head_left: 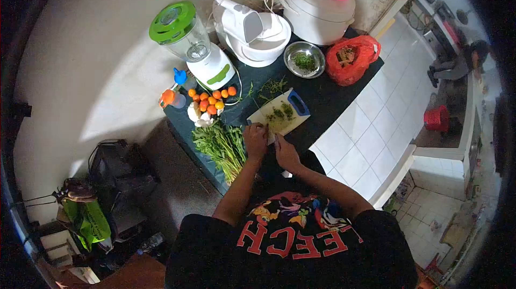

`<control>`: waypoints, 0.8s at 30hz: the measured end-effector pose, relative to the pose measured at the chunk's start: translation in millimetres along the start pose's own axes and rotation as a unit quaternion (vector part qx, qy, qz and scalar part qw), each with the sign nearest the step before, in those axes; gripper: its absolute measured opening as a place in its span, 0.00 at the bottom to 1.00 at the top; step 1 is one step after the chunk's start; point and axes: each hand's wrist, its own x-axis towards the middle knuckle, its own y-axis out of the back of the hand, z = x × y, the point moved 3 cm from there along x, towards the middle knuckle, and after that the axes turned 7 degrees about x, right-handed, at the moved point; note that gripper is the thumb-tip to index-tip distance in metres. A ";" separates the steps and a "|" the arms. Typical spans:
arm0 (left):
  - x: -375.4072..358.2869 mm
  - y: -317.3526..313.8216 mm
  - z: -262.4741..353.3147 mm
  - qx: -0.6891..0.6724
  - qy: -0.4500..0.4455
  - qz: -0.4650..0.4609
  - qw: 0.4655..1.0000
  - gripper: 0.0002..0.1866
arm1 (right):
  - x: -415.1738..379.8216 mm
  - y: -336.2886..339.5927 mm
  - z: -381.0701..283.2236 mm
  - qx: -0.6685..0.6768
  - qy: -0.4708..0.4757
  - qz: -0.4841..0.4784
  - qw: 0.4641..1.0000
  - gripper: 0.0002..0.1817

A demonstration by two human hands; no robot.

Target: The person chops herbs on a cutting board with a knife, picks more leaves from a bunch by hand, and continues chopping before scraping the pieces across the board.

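A white cutting board (pixel 300 122) with a blue handle lies on the dark tabletop, small heaps of chopped green herbs (pixel 285 112) on it. My left hand (pixel 255 139) is at the board's near left corner, fingers curled down; whatever is under them is hidden. Close beside it, my right hand (pixel 287 154) is closed at the near edge. A small pale sliver shows at its fingertips, too small to name. Left of my left hand lies a big bunch of leafy green stalks (pixel 223 146). Loose green sprigs (pixel 272 88) rest beyond the board.
Orange-red tomatoes (pixel 212 109) and white bulbs (pixel 203 118) lie at the left. Behind stand a blender (pixel 209 69), a white stand mixer (pixel 244 26), a large white lidded pot (pixel 317 12), a metal bowl (pixel 313 72) with chopped greens and a red plastic bag (pixel 344 77). Another person (pixel 459 66) is far right.
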 end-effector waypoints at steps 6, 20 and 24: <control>-3.8 1.3 0.3 -0.025 0.015 0.023 0.999 0.10 | 10.1 -10.5 13.0 -0.033 0.064 0.047 0.996 0.24; 73.6 21.8 -19.8 -0.239 0.193 0.037 0.951 0.07 | -13.1 58.7 8.9 -0.154 -0.006 -0.038 0.987 0.23; 108.0 14.6 -20.5 -0.155 0.059 0.103 0.981 0.08 | -11.2 45.7 28.7 -0.196 0.082 0.003 0.977 0.24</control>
